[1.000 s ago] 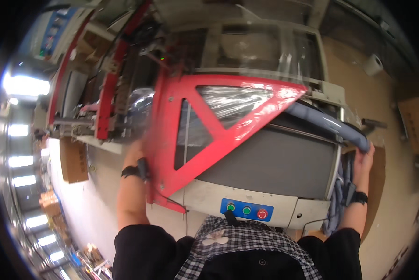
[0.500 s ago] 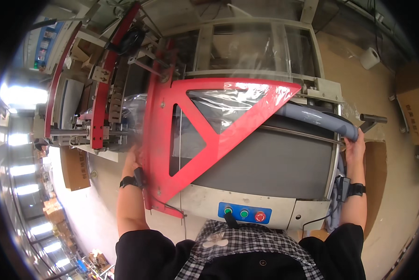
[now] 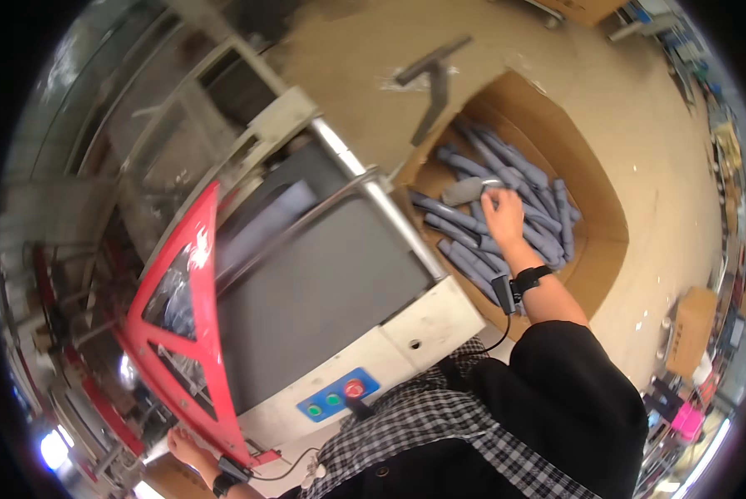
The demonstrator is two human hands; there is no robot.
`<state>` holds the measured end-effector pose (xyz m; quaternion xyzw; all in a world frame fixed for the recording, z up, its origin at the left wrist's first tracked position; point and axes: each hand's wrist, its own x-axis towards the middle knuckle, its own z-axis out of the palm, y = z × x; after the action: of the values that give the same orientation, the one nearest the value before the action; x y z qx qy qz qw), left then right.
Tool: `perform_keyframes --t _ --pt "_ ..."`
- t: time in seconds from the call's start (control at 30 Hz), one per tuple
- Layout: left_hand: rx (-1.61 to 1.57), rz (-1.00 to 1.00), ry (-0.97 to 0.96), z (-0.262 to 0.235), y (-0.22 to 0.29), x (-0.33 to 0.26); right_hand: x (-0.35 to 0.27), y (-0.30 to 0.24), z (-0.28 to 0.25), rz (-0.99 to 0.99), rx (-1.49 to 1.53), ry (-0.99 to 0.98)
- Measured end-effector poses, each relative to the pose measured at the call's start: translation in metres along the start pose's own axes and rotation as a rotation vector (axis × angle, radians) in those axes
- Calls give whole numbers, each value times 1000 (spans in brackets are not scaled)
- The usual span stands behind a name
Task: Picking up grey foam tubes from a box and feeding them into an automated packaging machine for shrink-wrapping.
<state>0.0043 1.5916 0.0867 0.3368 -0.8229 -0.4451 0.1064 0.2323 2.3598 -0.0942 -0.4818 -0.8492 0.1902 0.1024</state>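
Observation:
My right hand [image 3: 504,214] reaches into an open cardboard box [image 3: 593,166] holding several grey rolled pieces [image 3: 523,166]. Its fingers are curled together on a grey roll [image 3: 464,191] at the top of the pile. Down at the lower left, my left hand [image 3: 188,449] is by the lower end of a red triangular frame [image 3: 211,333]; blur and its angle obscure its fingers. Another grey roll [image 3: 269,220], smeared by motion, lies lengthwise on the dark conveyor belt [image 3: 331,274], behind a metal guide rod [image 3: 306,218]. Clear film [image 3: 173,291] shows through the frame's openings.
A blue control panel [image 3: 338,394] with green and red buttons sits on the machine's near side. Beyond the belt's end, a grey crank-like handle [image 3: 435,79] sticks out beside the box. A closed carton [image 3: 691,331] stands on the floor at right.
The view has swung right. My right hand has let go of the long grey roll, which now lies on the belt, and moved into the box. My left hand remains near the red frame.

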Motion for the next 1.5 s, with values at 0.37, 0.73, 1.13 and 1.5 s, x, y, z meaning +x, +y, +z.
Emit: perform_keyframes --t 0.37,0.73,1.13,1.5 --pt "274 557 -650 238 115 -301 56 247 100 351 -271 -423" --pt "347 559 -854 284 117 -424 143 235 150 389 -343 -814" --pt "87 205 -2155 365 121 -474 -100 65 -84 -36 1155 -1041" --pt "311 1008 -1472 245 168 -371 -56 -163 -219 -1083 -139 104"
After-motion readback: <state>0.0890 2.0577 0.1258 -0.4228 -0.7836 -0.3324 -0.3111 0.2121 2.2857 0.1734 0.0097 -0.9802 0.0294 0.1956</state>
